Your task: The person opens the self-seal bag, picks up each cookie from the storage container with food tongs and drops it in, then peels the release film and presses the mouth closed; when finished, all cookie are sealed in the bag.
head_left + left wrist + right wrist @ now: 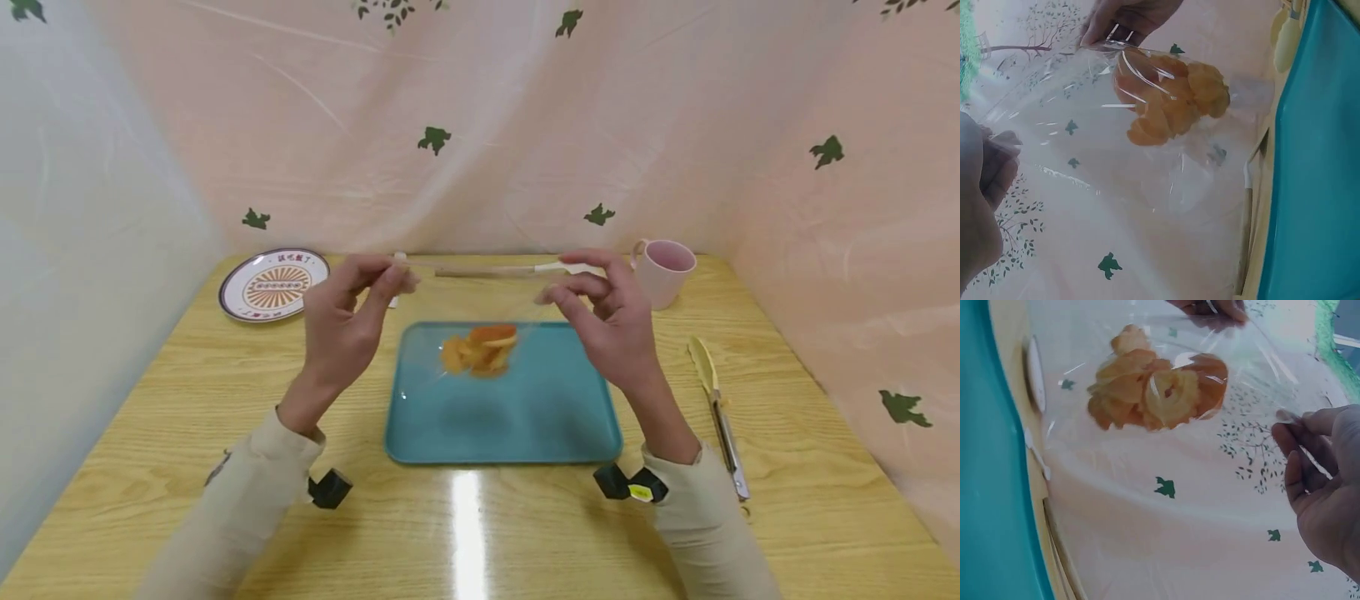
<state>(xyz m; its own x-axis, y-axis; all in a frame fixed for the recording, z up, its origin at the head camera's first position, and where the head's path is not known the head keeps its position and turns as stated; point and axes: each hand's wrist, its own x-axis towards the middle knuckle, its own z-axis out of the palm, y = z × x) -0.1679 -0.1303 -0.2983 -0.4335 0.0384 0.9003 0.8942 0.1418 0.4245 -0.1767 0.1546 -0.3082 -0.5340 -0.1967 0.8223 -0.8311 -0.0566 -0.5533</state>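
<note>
Thumb and fingers of my left hand (347, 321) pinch one upper corner of a clear plastic bag (1172, 178). My right hand (611, 325) pinches the opposite upper side, so the bag's top edge stretches between both hands. Inside the bag, orange-yellow slices (483, 350) lie bunched together; they look like dried fruit, and one in the right wrist view is ring-shaped. The bag hangs over a blue tray (510, 433), overlapping its back part in the head view.
A patterned plate (273, 285) sits back left and a pink mug (663, 277) back right. Between them lies a utensil with a wooden handle (480, 272) and a white end. Tongs with yellow tips (720, 412) lie right of the tray. A curtain (510, 125) hangs behind the table.
</note>
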